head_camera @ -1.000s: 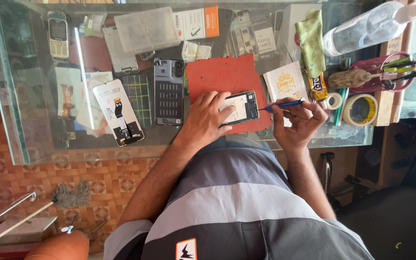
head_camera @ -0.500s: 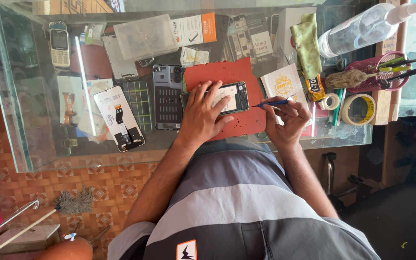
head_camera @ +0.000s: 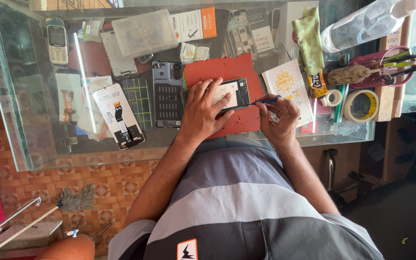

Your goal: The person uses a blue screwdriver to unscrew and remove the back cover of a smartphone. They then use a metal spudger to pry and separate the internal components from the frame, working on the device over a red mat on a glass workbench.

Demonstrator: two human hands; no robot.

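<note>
Phone repair bench: glass table [head_camera: 34,144], opened phones [head_camera: 167,94], tools [head_camera: 400,60].

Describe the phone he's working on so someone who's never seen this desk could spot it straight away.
Start at the glass table and find the red mat near its middle. The opened phone lies on that mat, under the left hand. Unlike the other phones and parts nearby, it alone is touched by the blue tool in the right hand.
</note>
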